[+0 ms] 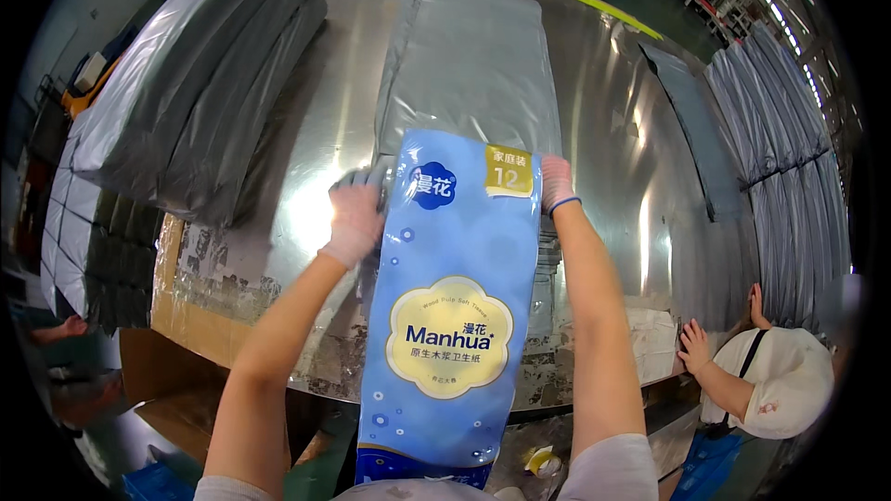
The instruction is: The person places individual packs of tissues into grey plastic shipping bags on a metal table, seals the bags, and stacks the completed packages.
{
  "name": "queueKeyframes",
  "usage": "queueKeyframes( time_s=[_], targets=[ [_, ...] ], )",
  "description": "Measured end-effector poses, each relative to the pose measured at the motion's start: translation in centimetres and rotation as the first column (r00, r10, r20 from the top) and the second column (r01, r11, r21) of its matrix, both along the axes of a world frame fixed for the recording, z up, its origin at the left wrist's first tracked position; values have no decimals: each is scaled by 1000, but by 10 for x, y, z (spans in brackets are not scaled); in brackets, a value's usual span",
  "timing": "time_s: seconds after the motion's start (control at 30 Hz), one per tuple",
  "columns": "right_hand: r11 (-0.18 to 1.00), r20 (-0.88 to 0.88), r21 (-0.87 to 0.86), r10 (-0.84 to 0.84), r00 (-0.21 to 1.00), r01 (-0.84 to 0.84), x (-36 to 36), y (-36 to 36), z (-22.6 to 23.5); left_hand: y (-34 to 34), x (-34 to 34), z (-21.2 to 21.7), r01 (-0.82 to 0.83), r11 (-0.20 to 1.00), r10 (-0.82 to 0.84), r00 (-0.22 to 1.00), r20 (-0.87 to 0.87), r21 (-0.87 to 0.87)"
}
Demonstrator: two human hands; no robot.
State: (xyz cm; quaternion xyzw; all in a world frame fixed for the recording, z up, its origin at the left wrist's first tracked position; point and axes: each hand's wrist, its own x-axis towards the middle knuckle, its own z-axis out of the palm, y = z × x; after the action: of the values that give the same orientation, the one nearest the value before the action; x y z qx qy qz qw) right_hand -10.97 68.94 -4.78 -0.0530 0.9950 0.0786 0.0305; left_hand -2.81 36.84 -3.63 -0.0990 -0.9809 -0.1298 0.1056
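A long blue pack of toilet-paper rolls (445,315) with a cream oval label lies lengthwise in front of me, reaching from my body out over the metal table (603,130). My left hand (357,213), in a pale glove, grips its far left corner. My right hand (555,182), also gloved, holds the far right corner. Just beyond the pack's far end lies a flat grey plastic bag (473,65), whose near opening meets the pack between my hands.
A thick stack of grey bags (195,83) lies at the left of the table, more grey bags (789,158) at the right. A person in a white top (780,380) leans on the table's right edge. Cardboard (186,315) covers the near left edge.
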Motion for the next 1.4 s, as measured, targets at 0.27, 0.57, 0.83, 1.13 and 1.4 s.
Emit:
queueKeyframes(
  time_s=[0.27, 0.57, 0.83, 1.13, 1.4],
  targets=[
    [575, -41, -808, -276, 960, 131, -10, 15, 36, 26, -111, 12, 95, 886, -129, 991, -44, -455],
    [384, -53, -923, -220, 974, 37, 80, 23, 20, 23, -82, -47, -97, 994, 91, 991, 97, 58],
    [767, 105, -554, -320, 941, 323, 58, 15, -7, 27, -74, -9, 80, 978, 16, 892, 453, -192],
    [751, 237, -634, -37, 971, 183, 296, -3, -24, -38, 142, -14, 440, 888, -242, 690, 682, -130],
    [864, 526, -504, 314, 790, -8, 481, -43, 6, -69, 330, -11, 552, 816, 15, 277, 961, -172]
  ],
)
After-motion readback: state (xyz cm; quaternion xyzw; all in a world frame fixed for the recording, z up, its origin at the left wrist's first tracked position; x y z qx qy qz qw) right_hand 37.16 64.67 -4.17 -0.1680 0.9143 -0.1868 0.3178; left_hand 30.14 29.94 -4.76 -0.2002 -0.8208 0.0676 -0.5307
